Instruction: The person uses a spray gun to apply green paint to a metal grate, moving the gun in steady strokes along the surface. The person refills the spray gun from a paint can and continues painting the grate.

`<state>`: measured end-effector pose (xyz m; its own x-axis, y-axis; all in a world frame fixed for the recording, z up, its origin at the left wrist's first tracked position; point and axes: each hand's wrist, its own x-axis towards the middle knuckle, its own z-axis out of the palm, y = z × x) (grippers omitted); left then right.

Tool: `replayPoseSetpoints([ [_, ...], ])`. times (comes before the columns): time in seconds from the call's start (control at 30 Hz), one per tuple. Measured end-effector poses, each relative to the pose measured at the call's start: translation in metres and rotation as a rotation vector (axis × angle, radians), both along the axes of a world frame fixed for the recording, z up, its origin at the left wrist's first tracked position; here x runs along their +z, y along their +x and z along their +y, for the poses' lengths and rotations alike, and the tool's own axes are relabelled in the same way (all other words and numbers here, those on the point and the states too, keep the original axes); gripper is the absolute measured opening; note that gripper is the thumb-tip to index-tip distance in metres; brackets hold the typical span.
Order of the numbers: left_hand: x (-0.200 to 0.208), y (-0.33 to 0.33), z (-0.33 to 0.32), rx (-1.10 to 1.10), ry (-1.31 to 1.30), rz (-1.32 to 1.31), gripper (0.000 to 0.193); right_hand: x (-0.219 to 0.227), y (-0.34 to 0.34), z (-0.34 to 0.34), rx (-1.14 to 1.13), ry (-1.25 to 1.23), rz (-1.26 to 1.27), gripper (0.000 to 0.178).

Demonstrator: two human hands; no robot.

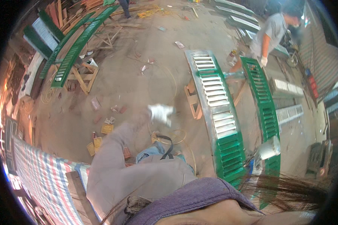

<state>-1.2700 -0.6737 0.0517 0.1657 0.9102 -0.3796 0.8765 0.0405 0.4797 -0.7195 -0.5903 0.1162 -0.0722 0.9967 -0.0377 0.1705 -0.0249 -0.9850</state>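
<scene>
My left hand, in a white glove, hangs in the air left of a louvred shutter, its fingers apart and slightly blurred; it holds nothing. My right hand, largely hidden by hair and its own load, grips what looks like a spray gun with a silver cup, over the near end of the shutters. The nearer louvred shutter is green on its near part and partly bare grey and white farther away. Beside it on the right lies a second louvred shutter, green along its length.
Wooden trestles support the shutters. A person in a grey shirt and white glove stands at the far right. More green shutters rest on trestles at the far left. A hose and litter lie on the floor; striped sheeting hangs near left.
</scene>
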Motion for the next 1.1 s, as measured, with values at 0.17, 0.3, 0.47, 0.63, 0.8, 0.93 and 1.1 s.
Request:
replayPoseSetpoints([
  [0.17, 0.123, -0.123, 0.145, 0.534, 0.377, 0.056, 0.103, 0.032, -0.048, -0.066, 0.032, -0.199, 0.292, 0.042],
  [0.3, 0.213, -0.204, 0.187, 0.976, 0.487, 0.111, 0.097, 0.037, -0.084, -0.095, -0.063, -0.241, 0.45, 0.044],
  [0.47, 0.265, -0.259, 0.194, 1.08, 0.483, 0.085, 0.099, -0.016, -0.082, -0.112, -0.061, -0.181, 0.102, 0.029],
  [0.63, 0.257, -0.292, 0.204, 1.064, 0.407, 0.071, 0.09, 0.028, -0.127, -0.125, -0.115, -0.132, 0.087, 0.027],
  [0.8, 0.237, -0.36, 0.206, 1.186, 0.405, 0.178, 0.07, 0.026, -0.155, -0.111, -0.102, -0.096, 0.134, 0.03],
  [0.93, 0.249, -0.371, 0.198, 1.074, 0.35, -0.034, 0.098, 0.031, -0.169, -0.108, -0.126, -0.066, 0.154, 0.033],
  [1.1, 0.246, -0.337, 0.184, 1.06, 0.688, -0.032, 0.096, 0.043, -0.187, -0.107, -0.15, -0.007, 0.208, 0.036],
])
